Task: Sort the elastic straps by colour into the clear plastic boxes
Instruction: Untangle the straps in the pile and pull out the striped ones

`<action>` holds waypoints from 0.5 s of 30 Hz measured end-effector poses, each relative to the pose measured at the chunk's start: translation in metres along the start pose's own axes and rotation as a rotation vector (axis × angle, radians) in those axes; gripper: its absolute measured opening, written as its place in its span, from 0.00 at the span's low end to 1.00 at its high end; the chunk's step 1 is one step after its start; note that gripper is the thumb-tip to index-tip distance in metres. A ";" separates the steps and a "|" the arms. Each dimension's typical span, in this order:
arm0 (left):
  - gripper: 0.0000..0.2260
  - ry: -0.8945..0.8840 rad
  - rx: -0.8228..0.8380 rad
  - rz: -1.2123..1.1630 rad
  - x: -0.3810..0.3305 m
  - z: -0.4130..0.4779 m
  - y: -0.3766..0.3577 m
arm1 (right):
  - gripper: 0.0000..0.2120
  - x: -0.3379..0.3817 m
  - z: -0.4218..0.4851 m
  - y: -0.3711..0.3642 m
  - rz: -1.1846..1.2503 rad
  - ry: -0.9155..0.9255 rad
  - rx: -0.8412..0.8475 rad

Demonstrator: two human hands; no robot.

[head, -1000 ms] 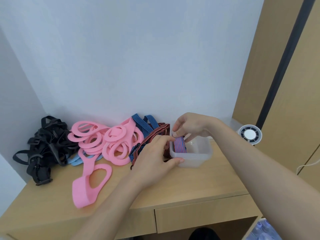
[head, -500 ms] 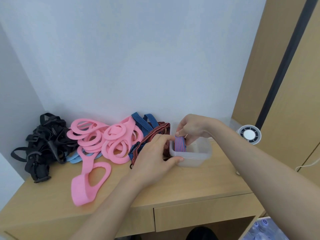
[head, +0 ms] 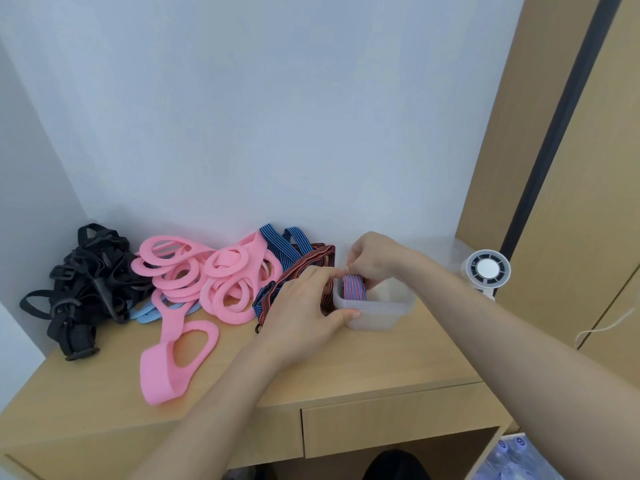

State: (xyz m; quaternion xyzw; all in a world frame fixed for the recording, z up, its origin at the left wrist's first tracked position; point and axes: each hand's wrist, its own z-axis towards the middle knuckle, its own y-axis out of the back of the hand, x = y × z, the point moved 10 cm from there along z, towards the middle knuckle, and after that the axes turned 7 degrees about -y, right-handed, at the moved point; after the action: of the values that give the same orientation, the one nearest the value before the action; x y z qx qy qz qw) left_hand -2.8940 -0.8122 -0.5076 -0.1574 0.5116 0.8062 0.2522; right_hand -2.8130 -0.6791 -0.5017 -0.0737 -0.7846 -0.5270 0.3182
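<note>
My right hand [head: 372,259] pinching the red-and-blue striped strap [head: 354,288] inside the clear box [head: 381,315], my left hand [head: 304,306] gripping its near wall, thumb seemingly pressed there, pink straps [head: 235,282] heaped nearby

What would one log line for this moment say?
step: strap into box | right hand: pinches strap | left hand: holds box | desk: pink straps, black straps unsorted
</note>
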 end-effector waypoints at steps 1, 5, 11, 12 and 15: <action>0.26 0.004 0.002 0.002 0.000 0.000 0.000 | 0.05 0.003 -0.001 0.002 -0.089 0.026 -0.051; 0.26 0.013 -0.005 -0.005 -0.002 -0.001 0.002 | 0.08 0.009 -0.008 0.007 -0.293 0.097 -0.193; 0.27 0.040 0.062 -0.022 -0.004 -0.004 -0.001 | 0.13 0.009 -0.008 0.006 -0.257 0.112 -0.080; 0.27 0.038 0.074 -0.026 -0.005 -0.004 -0.002 | 0.13 0.007 -0.009 0.009 -0.189 0.102 -0.051; 0.27 0.021 0.090 -0.025 -0.007 -0.004 -0.001 | 0.17 0.002 -0.016 0.019 -0.037 0.072 0.005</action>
State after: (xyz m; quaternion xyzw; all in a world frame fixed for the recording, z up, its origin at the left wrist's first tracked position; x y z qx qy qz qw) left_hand -2.8879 -0.8174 -0.5067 -0.1607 0.5481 0.7773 0.2637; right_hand -2.7989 -0.6846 -0.4818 -0.0394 -0.7752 -0.5330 0.3368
